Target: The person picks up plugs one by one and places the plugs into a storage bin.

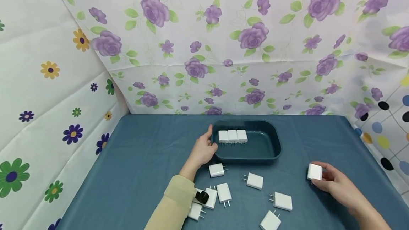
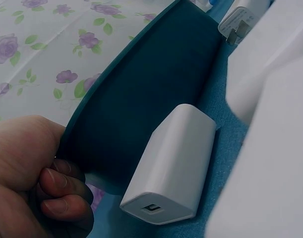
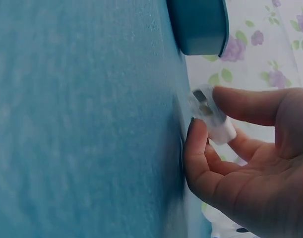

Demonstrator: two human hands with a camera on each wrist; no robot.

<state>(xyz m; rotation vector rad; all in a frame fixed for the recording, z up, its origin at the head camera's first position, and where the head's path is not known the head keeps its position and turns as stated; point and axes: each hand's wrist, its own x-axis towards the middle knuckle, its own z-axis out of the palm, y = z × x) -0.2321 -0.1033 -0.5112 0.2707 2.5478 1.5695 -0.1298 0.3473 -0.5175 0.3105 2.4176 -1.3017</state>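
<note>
My left hand (image 1: 203, 149) grips the left end of a dark teal tray (image 1: 263, 146). In the left wrist view, its curled fingers (image 2: 67, 196) are at the tray's rim. Three white plug-in chargers (image 1: 232, 136) stand in a row inside the tray at the left, prongs toward me. Off to the right, my right hand (image 1: 340, 184) pinches another white charger (image 1: 314, 171) between thumb and fingers. The right wrist view shows that charger (image 3: 211, 111) held just off the tabletop, with its prong face partly visible.
Several loose white chargers lie in front of the tray, among them one (image 1: 217, 170) near its left corner, one (image 1: 255, 181) in the middle and one (image 1: 281, 201) farther right. My left forearm partly covers some. Flowered sheets (image 1: 198, 45) hang behind the blue-covered table (image 1: 143, 144).
</note>
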